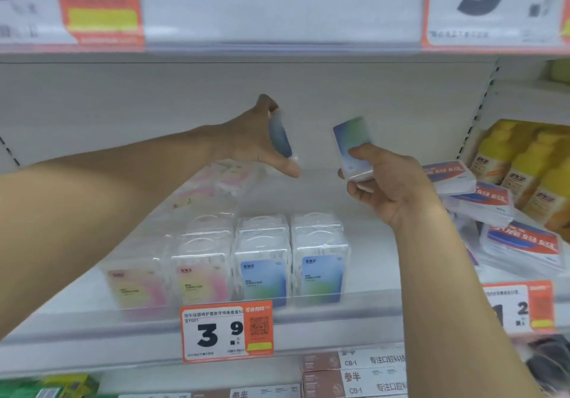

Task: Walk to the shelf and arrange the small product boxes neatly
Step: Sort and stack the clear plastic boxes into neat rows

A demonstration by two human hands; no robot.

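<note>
My left hand point(257, 138) reaches over the white shelf point(354, 200) and grips a small clear box with a blue label point(280, 138), seen edge-on and blurred. My right hand point(382, 181) holds another blue-green labelled box point(351, 143) upright, with more clear boxes under its fingers. At the shelf front stand two rows of blue-labelled boxes point(320, 277) point(263, 277) and, to their left, pink-yellow labelled boxes point(200, 280). Further pink boxes point(228, 181) lie behind, below my left forearm.
Flat packs with red and blue labels point(521, 240) lie piled loosely at the right. Yellow bottles point(530, 163) stand behind them. A price tag reading 3.9 point(226, 331) hangs on the shelf rail. The upper shelf edge point(277, 9) is close overhead.
</note>
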